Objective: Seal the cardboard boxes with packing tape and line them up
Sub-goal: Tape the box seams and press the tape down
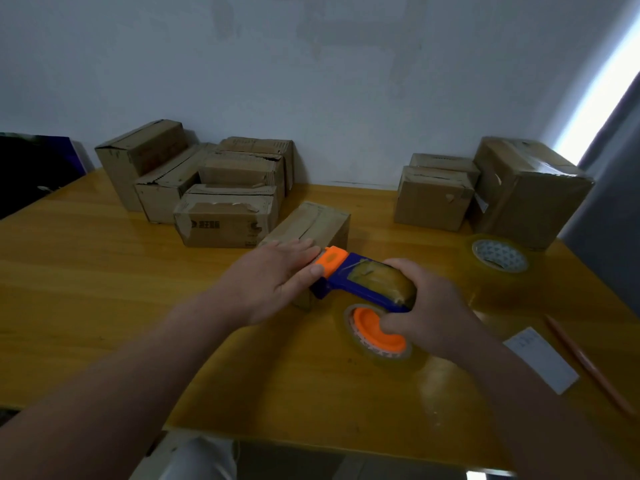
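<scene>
Fingers of the right hand are curled tight round the tape dispenser, whose orange mouth points away from the person and sits at the near end of the box. The left hand lies flat on that box's lid, fingers straight and together, thumb just beside the dispenser's mouth. The box runs lengthwise ahead of both sets of fingertips, seam heading toward the wall, so I'd say the pull must follow that line, outward from the right hand. The left hand is nearer and pins it. Other boxes stand well beyond the fingers.
</scene>
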The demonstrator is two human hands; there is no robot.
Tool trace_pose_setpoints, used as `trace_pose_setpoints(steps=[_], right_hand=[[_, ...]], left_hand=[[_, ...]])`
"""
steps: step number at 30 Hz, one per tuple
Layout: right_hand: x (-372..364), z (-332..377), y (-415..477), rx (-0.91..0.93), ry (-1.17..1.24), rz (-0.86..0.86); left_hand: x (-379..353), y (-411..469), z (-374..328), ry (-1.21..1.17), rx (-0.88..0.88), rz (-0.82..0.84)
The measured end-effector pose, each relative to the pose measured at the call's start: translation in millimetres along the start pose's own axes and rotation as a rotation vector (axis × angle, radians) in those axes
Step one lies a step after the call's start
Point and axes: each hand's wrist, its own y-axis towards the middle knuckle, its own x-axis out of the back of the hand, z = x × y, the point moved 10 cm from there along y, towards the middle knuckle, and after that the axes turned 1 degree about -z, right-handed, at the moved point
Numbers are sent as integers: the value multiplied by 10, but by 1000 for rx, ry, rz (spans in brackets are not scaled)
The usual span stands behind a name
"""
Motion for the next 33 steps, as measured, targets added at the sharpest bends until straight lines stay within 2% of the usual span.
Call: trace_pose_setpoints(steps=[9,13,16,27,33], right_hand=[[158,-105,-150,-45,81,5],[262,-5,-229,28,-11,10],[413,-48,-315,8,-17,14],[28,39,117,-115,-303,233],[-17,109,277,-186,-313,308]], left_hand=[[14,45,89,-23,-16,-56],[25,65,112,-46,-8,-65],[35,76,123,-43,2,-76],[184,103,156,-100,83,-168],[197,111,143,-103,99,-179]])
